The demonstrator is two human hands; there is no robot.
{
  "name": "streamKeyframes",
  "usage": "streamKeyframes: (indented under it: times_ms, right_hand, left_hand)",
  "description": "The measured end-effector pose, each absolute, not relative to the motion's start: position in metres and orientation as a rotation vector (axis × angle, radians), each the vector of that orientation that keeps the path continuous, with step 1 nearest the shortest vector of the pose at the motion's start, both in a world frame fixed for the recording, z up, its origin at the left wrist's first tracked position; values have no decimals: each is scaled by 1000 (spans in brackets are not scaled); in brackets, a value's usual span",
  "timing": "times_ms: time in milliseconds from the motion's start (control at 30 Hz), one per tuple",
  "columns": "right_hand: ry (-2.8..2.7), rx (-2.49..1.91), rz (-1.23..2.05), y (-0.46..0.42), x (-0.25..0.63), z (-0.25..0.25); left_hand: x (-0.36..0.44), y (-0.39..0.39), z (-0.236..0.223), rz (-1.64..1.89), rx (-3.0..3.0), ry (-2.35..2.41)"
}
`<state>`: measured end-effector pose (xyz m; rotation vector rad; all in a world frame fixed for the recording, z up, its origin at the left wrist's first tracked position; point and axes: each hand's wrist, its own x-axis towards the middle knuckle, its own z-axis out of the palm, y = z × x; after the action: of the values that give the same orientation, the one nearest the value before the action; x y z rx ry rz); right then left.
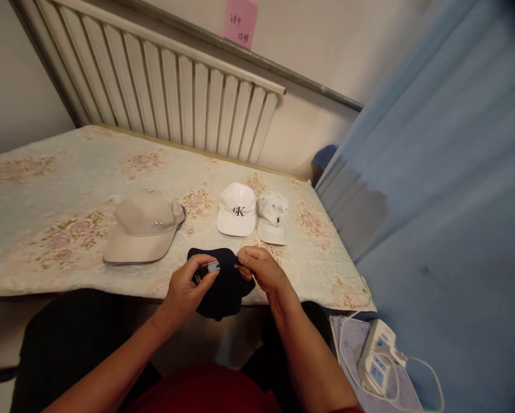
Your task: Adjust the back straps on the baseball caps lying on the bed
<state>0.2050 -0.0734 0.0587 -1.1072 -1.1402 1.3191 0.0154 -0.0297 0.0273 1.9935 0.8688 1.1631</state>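
Note:
A black cap (223,295) hangs between my hands at the front edge of the bed, its back opening toward me. My left hand (192,281) pinches a small grey metal-looking piece (214,267) at the cap's left side, between thumb and fingers. On the other side, my right hand (261,267) grips the cap's edge or strap, its fingertips partly hidden. Just beyond are a white cap with black CK letters (237,210) and a pale cap with a small dark emblem (273,218), side by side. A beige cap (144,225) lies to the left.
A flowered bedcover (68,189) spreads under the caps. Behind it runs a white radiator (171,86), with a pink note (240,23) above. A blue curtain (433,172) hangs at the right. A power strip (375,355) with white cables sits low at right.

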Motion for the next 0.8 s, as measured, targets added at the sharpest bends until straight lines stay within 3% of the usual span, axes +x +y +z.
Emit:
streamKeyframes:
  times_ms: [800]
  right_hand:
    - [-1298, -1141, 1355, -74, 204, 54]
  left_hand:
    - [12, -33, 30, 1147, 1998, 779]
